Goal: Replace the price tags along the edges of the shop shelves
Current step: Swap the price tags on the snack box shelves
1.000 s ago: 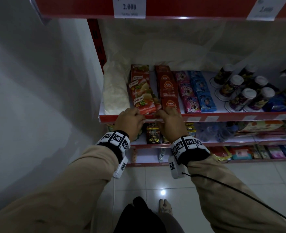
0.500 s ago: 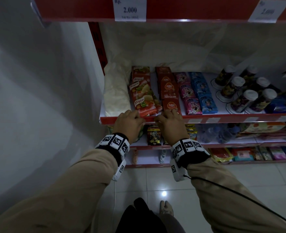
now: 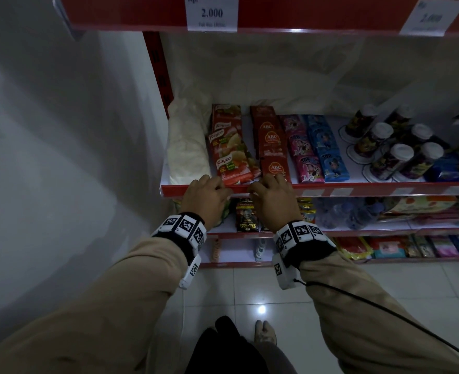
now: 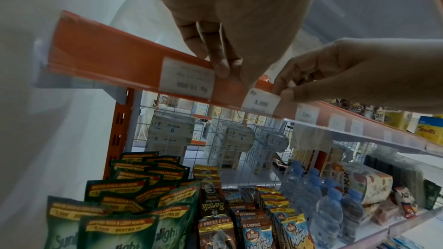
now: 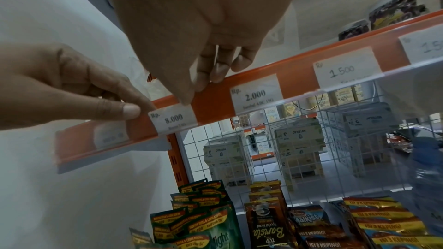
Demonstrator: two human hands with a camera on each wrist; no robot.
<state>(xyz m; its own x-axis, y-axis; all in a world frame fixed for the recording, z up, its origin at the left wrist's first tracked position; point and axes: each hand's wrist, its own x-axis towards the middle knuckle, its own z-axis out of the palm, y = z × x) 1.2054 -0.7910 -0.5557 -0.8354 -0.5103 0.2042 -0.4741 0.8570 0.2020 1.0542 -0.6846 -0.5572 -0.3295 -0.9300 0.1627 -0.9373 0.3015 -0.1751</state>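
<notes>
So both hands sit on the front shelf edge [image 3: 358,188] near its left end, left hand [image 3: 205,201] just left of the right hand [image 3: 273,202], with the 8.000 price tag [image 5: 173,118] between them. A 10.000 tag [image 4: 188,79] sits left of it, a 2.000 tag [image 5: 256,93] right. Royco sachets [image 3: 232,155] lie on the shelf behind the hands, ABC sachets [image 3: 271,147] beside them. Water bottles [image 4: 321,202] stand on the shelf below.
</notes>
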